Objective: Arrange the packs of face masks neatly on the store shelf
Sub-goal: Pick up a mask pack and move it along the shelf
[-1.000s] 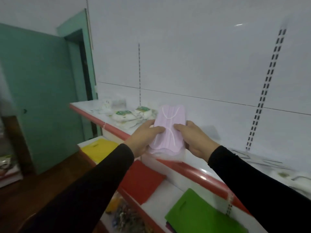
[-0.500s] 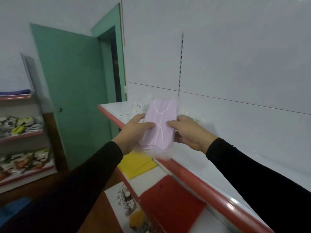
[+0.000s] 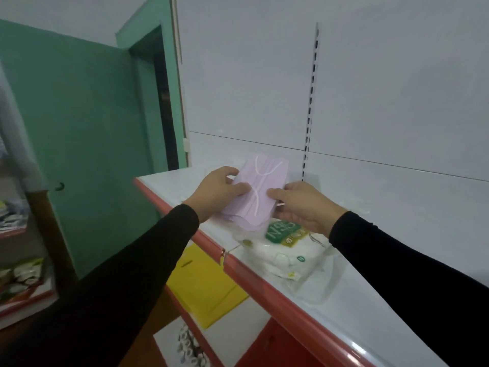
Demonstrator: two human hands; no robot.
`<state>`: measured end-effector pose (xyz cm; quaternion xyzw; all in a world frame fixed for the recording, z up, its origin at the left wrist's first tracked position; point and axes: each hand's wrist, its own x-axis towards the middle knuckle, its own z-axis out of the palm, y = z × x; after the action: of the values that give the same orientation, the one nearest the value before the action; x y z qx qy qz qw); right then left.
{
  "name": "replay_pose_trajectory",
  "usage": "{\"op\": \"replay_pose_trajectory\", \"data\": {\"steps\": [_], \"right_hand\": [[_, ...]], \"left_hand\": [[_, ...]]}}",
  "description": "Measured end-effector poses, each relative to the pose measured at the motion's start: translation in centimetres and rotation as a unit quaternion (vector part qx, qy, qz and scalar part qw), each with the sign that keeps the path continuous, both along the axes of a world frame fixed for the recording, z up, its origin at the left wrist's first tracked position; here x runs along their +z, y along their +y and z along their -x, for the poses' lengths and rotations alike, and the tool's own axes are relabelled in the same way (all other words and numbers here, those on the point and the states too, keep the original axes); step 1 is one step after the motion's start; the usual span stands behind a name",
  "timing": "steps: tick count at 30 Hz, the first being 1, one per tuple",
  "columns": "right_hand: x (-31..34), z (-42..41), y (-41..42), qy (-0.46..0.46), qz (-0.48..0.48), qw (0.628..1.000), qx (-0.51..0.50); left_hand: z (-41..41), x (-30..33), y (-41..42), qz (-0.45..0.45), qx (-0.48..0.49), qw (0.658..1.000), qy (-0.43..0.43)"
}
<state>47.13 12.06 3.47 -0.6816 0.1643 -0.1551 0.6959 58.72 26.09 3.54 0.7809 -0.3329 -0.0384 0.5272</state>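
The near end of the pink mask pack [image 3: 258,193] covers part of the N95 mask pack [image 3: 287,250]. The right hand [image 3: 304,205] hides that pack's far corner. Small items on the lower shelf [image 3: 190,348] are blurred. The shelf [image 3: 370,300] runs off the right edge.

There is a single view, from a camera worn on the person's head. It looks forward and slightly down along both outstretched black sleeves, close over the white shelf [image 3: 169,182] with its red front edge, which runs from far left to near right. The white back panel [image 3: 370,88] fills the far right side, and a green door [image 3: 87,144] stands at the left. Lower shelves show beneath the near edge. The wide lens bends straight lines.
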Motion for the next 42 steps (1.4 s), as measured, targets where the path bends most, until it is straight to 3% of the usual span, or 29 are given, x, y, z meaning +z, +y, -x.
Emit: {"op": "replay_pose_trajectory", "data": {"steps": [10, 15, 17, 20, 22, 25, 27, 28, 30, 31, 32, 34, 38, 42], "right_hand": [[-0.7, -11.3, -0.4, 0.059, 0.041, 0.982, -0.174], [-1.2, -13.4, -0.9, 0.186, 0.204, 0.928, -0.252], [-1.3, -13.6, -0.9, 0.271, 0.354, 0.867, -0.222], [-1.1, -13.9, 0.4, 0.410, 0.579, 0.699, -0.096], [-1.4, -14.5, 0.3, 0.475, 0.643, 0.600, -0.034], [-2.1, -15.9, 0.2, 0.518, 0.633, 0.574, -0.006], [-2.5, -16.6, 0.2, 0.554, 0.616, 0.559, 0.030], [-2.9, -17.1, 0.1, 0.544, 0.660, 0.513, 0.068], [-2.8, -17.6, 0.4, 0.539, 0.640, 0.545, 0.059], [-2.8, -17.7, 0.6, 0.530, 0.570, 0.628, -0.017], [-3.0, -17.7, 0.7, 0.522, 0.521, 0.674, -0.028], [-2.8, -17.6, 0.9, 0.526, 0.499, 0.687, -0.046], [-2.5, -18.1, 1.4, 0.494, 0.415, 0.750, -0.146], [-3.6, -18.5, 1.1, 0.479, 0.420, 0.751, -0.174]], "left_hand": [[-15.3, -1.5, -5.2, -0.068, -0.149, 0.986, 0.018], [-17.8, -3.0, -7.1, -0.089, -0.219, 0.972, -0.016], [-17.9, -3.8, -7.5, -0.098, -0.240, 0.965, -0.043], [-18.3, -5.1, -7.7, -0.124, -0.250, 0.958, -0.067], [-18.7, -6.0, -7.7, -0.153, -0.240, 0.955, -0.088], [-19.1, -7.0, -7.7, -0.193, -0.224, 0.946, -0.134], [-19.3, -7.3, -7.6, -0.217, -0.232, 0.942, -0.110], [-19.4, -7.5, -7.5, -0.225, -0.243, 0.940, -0.079], [-19.4, -7.7, -7.4, -0.217, -0.266, 0.939, -0.019], [-19.4, -7.8, -7.4, -0.207, -0.272, 0.940, 0.002], [-19.4, -7.9, -7.5, -0.197, -0.274, 0.941, 0.018], [-19.3, -7.9, -7.4, -0.185, -0.274, 0.943, 0.038], [-19.3, -7.9, -7.4, -0.178, -0.267, 0.946, 0.039], [-19.1, -7.9, -7.6, -0.192, -0.258, 0.947, -0.003]]}}
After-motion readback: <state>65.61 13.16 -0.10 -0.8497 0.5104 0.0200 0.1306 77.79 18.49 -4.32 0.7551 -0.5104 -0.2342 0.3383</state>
